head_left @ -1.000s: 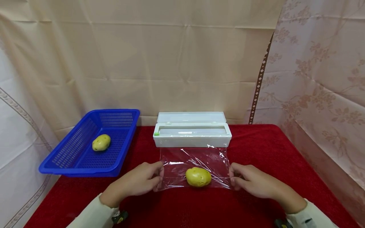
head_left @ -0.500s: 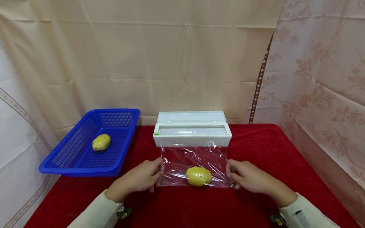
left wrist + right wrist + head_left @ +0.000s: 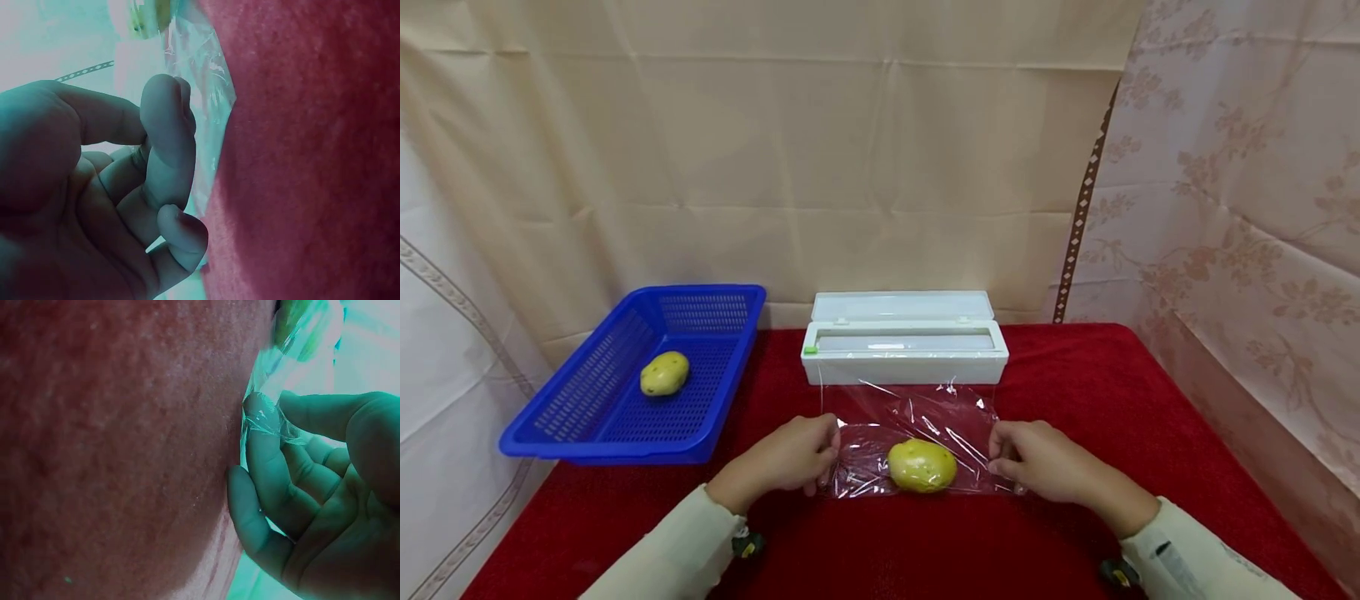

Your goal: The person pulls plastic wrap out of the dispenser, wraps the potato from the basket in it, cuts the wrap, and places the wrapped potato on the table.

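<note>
- I had the left hand at the left edge of the film, thumb and curled fingers pinching it.
- I had the right hand gripping the opposite edge; from the right wrist I saw film caught between thumb and forefinger.
- The potato sat between my two hands, near the film's close edge, with clear, creased film about it; I could not tell how far it was covered.
- The film ran from the front of the white box toward me, over the red cloth.
- The box stood beyond the potato, its lid tipped back, a pale roll inside and a green tab at its left end.
- To my left was the blue basket, a second potato lying in it.
- A beige curtain hung behind everything.
</note>
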`<state>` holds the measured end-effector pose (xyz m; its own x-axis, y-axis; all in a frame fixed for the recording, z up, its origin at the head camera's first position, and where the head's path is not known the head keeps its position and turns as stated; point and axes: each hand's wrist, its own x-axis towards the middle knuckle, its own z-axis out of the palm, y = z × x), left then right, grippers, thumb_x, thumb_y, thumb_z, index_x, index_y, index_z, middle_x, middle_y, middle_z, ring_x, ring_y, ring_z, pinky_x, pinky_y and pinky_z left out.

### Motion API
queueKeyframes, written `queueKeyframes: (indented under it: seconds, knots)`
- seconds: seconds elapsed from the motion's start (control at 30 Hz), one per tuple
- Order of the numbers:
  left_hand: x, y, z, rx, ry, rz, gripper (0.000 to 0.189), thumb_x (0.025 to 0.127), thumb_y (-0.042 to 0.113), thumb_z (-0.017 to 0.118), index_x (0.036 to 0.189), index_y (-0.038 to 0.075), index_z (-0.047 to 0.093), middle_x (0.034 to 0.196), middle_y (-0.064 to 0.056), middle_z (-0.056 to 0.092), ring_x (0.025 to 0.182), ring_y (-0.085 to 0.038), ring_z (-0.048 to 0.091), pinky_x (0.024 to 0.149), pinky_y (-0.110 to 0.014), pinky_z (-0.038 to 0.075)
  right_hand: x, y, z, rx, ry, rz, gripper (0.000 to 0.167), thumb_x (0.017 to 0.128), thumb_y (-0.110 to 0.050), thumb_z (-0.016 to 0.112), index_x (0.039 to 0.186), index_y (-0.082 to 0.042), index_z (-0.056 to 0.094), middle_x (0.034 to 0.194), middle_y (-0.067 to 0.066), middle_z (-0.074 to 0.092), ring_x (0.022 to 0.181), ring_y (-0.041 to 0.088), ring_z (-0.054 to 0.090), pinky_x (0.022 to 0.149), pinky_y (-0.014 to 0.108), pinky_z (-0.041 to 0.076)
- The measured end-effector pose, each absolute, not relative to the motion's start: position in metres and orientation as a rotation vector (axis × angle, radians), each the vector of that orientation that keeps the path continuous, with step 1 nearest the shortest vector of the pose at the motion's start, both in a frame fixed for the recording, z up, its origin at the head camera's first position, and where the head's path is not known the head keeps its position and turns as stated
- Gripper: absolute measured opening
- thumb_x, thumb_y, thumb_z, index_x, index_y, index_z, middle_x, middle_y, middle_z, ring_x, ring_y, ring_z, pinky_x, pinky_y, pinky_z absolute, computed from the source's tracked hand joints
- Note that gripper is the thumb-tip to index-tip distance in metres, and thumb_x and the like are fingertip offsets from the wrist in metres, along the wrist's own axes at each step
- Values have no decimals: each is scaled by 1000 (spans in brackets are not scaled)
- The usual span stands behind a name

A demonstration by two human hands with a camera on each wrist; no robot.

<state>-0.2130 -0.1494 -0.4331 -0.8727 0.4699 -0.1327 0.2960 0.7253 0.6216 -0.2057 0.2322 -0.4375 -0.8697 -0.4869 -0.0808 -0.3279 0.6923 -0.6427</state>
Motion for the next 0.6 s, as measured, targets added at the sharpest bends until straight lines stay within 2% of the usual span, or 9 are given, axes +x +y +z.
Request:
queueKeyframes:
  seconds: [0.2, 0.33, 0.43, 0.6]
  knots:
    - [-219, -145, -442, 574, 2626, 879, 14, 100, 4, 57, 88, 12, 56, 58, 1, 63, 43, -12, 60, 43, -30, 50, -206, 228, -437, -601, 2710, -864, 20, 90, -16, 80, 80, -16, 63, 60, -5, 62, 52, 12, 62, 52, 26, 49]
    - [-221, -143, -443, 565, 2626, 871, 15, 97, 2, 58, 86, 12, 56, 56, 0, 62, 42, -11, 60, 42, -29, 50, -208, 227, -440, -635, 2776, -790, 24, 88, -21, 83, 74, -21, 63, 60, -11, 58, 55, 5, 56, 54, 24, 45]
    - [-222, -141, -442, 552, 2625, 858, 16, 95, 2, 61, 83, 12, 57, 55, 0, 62, 41, -12, 60, 42, -29, 50, -209, 227, -443, -659, 2813, -735, 25, 86, -24, 84, 72, -23, 63, 60, -12, 54, 58, 4, 48, 56, 24, 41]
    - [-224, -141, -441, 524, 2647, 796, 18, 91, 7, 70, 78, 12, 58, 55, 1, 63, 42, -12, 60, 42, -28, 50, -209, 226, -447, -608, 2828, -727, 29, 85, -26, 85, 75, -21, 58, 62, -9, 52, 59, 6, 47, 56, 25, 40]
